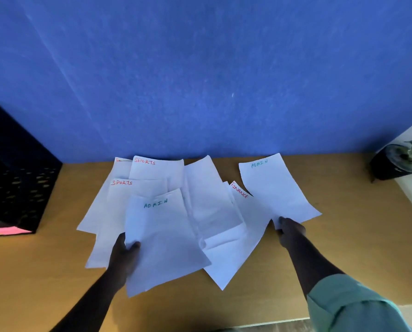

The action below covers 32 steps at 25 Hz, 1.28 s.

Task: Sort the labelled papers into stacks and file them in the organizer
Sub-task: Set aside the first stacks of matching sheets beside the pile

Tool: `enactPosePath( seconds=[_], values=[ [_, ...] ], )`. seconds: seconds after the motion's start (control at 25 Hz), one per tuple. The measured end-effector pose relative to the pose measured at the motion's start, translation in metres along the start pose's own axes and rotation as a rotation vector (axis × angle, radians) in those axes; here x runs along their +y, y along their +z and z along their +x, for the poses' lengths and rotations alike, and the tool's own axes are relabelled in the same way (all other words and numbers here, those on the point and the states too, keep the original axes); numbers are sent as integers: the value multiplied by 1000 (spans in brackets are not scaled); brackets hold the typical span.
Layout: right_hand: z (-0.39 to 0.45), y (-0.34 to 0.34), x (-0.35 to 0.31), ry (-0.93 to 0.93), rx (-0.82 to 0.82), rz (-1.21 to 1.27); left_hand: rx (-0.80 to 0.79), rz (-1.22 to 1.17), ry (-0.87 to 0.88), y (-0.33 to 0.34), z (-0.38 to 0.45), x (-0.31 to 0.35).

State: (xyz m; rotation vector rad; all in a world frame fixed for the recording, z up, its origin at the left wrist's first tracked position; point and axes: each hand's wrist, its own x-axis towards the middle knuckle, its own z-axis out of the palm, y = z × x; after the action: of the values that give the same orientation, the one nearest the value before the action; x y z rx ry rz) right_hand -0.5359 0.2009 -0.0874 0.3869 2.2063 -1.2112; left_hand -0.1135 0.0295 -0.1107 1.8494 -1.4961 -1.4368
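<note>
Left hand [124,254], thumb on top, pinches the near-left edge of a white paper sheet marked ADMIN [162,238]; right hand [290,232] reaches forward and pinches the near corner of a second white ADMIN sheet [275,188]. Between the two grips, loose white SPORTS and FINANCE sheets [214,207] overlap on the tan wooden desk [44,271], and the black mesh organizer [15,178] sits well off to the left.

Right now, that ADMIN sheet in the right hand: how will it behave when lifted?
Probably floppy: the ADMIN sheet is one thin page, pinched only at its near edge by the right hand, so the far end may droop. Likely very light. It looks slightly curled, so it may slide over the FINANCE sheet.
</note>
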Motion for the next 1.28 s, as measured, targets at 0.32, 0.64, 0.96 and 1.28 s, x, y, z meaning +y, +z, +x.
enactPosePath(
  seconds=[0.32, 0.64, 0.96, 1.28],
  values=[
    [-21, 8, -5, -18, -50, 452, -76, -214, 92, 1, -2, 14],
    [-156, 83, 69, 43, -426, 353, -188, -378, 61, 21, -10, 35],
    [-235, 137, 132, -72, -531, 48, -221, -347, -185, -1, -13, 43],
    [-263, 154, 153, 12, -538, -18, -175, -114, -55, -24, -5, 20]
  ],
)
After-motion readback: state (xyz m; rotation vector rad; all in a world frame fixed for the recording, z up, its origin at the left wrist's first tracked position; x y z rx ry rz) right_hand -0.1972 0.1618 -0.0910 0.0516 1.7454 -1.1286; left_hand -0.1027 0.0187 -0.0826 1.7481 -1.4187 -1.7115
